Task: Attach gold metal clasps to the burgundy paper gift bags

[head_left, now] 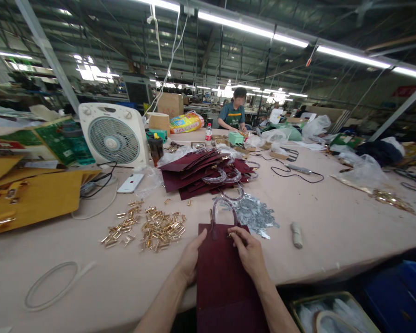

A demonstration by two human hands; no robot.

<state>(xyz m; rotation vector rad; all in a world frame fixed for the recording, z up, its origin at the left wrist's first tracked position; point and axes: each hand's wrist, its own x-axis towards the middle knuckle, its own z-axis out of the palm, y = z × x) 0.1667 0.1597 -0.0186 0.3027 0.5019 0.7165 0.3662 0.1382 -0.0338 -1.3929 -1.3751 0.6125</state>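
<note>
A dark maroon bag panel [222, 273] with a wrapped handle [225, 208] lies on the table edge in front of me. My left hand [190, 256] rests on its left edge, fingers curled against it. My right hand [247, 249] pinches at a small gold fitting near the panel's top right, where the handle joins. A heap of gold metal fittings [152, 226] lies to the left. A pile of silver pieces [254, 215] lies just beyond the panel.
A stack of maroon panels with handles [203, 173] sits mid-table. A white fan [113, 134], a phone [131, 183] and yellow panels [38, 199] are at left. A person in green [233, 115] works at the far end. A blue bin [398, 291] stands at lower right.
</note>
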